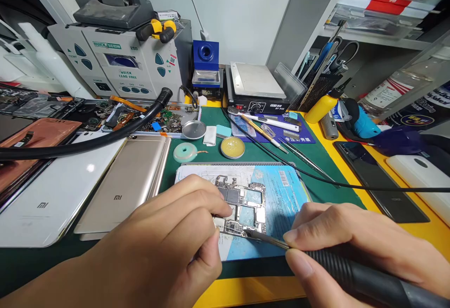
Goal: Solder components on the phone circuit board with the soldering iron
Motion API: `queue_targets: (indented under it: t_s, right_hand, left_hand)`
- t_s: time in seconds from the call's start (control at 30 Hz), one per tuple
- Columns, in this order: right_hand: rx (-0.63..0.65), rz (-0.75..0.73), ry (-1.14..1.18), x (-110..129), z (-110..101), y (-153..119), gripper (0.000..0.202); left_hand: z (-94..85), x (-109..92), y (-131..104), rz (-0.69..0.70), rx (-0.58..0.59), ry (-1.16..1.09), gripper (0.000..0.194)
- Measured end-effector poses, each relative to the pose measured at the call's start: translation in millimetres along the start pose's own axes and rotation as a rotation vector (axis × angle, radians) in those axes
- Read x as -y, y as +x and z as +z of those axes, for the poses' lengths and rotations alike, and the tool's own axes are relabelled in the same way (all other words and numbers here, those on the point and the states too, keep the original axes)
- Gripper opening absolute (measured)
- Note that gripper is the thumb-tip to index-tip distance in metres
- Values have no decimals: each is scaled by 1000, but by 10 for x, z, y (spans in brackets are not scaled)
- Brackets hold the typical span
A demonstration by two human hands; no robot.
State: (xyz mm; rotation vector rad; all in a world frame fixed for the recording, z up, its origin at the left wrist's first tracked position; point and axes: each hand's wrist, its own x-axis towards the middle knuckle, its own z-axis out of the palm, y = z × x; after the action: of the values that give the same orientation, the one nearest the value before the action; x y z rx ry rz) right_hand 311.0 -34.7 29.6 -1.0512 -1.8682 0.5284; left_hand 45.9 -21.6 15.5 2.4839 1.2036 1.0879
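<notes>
A bare phone circuit board (242, 200) lies on a blue and white booklet (281, 200) in front of me. My left hand (176, 233) grips the board's left side, with fingertips on top and the thumb at the near edge. My right hand (337, 247) pinches a black tool (326, 263) with a ribbed handle and a slim metal shaft. The tool's dark tip meets the board near its front edge. Whether it is a soldering iron or a blade I cannot tell. My left fingers cover part of the board.
Beyond the booklet stand a flux tin (232, 147), a solder wick spool (185, 152) and tweezers (309, 160). A black cable (372, 189) crosses to the right. Phone back covers (123, 181) lie left under a thick hose (105, 145). A hot-air station (119, 59) stands behind.
</notes>
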Motion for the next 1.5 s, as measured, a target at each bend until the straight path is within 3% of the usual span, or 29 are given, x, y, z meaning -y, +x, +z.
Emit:
queue_targets:
  t_s: [0.23,0.63,0.73,0.97,1.07,1.23,1.33,1.5]
  right_hand:
    - [-56,37,-13,12,46,-45,34]
    - [-10,-1,-17,-6,8,6,40]
    - [16,-10,11,-6,27,-2,40]
    - [-94,11,-44,67,121,-49,25]
    - [-146,3,-98,69,159,-54,29]
    - [-127,-21,-91,53,141,-69,26]
    - [-86,-12,-121,100,123,-4,24]
    - [-22,-15,-288,244,217,335,34]
  left_hand:
    - [-53,96,-113,82,-42,-17,30]
    - [-94,98,-135,69,12,-19,28]
    - [-47,56,-93,37,13,-18,19]
    - [26,-32,-10,-1,19,-7,18]
    - [-24,5,-49,5,14,-10,17]
    - [-66,107,-140,85,-48,-42,30]
    - [-53,134,-156,93,-48,-28,28]
    - [-32,109,-107,98,-1,4,28]
